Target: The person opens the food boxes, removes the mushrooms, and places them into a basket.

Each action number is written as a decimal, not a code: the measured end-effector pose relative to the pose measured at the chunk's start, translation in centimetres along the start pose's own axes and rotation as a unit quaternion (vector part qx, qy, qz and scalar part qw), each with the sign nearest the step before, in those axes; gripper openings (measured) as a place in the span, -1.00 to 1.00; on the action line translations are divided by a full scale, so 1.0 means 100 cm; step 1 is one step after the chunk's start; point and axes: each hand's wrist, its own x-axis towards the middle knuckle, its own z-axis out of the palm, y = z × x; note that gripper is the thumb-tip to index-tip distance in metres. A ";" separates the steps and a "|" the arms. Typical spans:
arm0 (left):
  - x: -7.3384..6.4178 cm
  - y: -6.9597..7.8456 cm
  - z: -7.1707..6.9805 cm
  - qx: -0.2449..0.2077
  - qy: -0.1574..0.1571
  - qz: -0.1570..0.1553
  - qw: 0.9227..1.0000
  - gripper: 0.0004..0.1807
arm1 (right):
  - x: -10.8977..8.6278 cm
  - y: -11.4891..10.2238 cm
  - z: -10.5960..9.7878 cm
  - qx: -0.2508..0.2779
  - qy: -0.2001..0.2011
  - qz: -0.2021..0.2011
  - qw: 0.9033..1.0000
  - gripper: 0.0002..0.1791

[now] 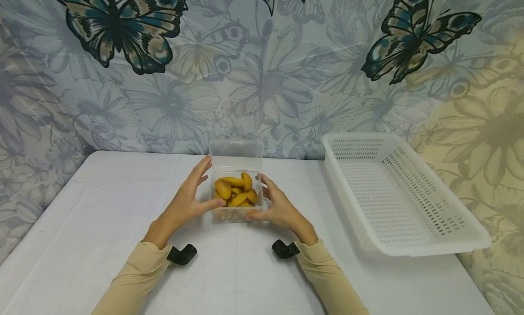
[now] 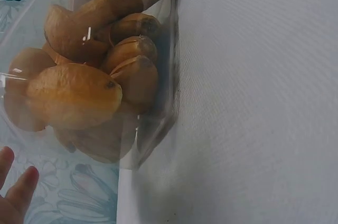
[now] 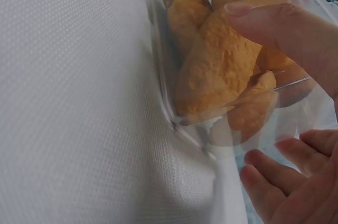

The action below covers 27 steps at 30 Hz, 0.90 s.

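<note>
A clear plastic box (image 1: 236,215) stands on the white table, its hinged lid (image 1: 236,154) raised at the back. Inside lie several plump, curved yellow-brown pieces (image 1: 233,190), some with dark tips; their exact kind is unclear. My left hand (image 1: 186,203) is at the box's left, its fingers spread and its thumb reaching to the front rim. On the other side, my right hand (image 1: 280,208) has its thumb (image 3: 269,23) against the front wall. The right fingers (image 3: 269,174) extend loosely along the side, and the wrist view shows a gap between them and the box.
A large white perforated plastic basket (image 1: 409,249) stands on the right of the table. White cloth (image 1: 102,215) covers the tabletop. Behind it hangs a floral and butterfly-patterned backdrop (image 1: 270,83). Each sleeve cuff carries a small black device (image 1: 182,254).
</note>
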 end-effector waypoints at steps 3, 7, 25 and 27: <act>0.000 0.001 -0.001 0.005 -0.022 -0.022 1.000 0.24 | 0.000 0.000 0.000 0.000 -0.001 0.003 1.000 0.31; 0.000 0.002 -0.002 0.008 -0.041 -0.050 0.998 0.26 | 0.000 -0.001 0.000 0.003 -0.003 0.003 1.000 0.31; -0.001 0.000 0.003 0.027 -0.110 -0.152 0.982 0.22 | 0.001 0.001 0.001 0.003 0.000 0.008 1.000 0.31; -0.001 0.000 0.002 0.021 -0.112 -0.152 0.982 0.24 | 0.001 0.001 0.001 0.005 0.000 0.010 1.000 0.32</act>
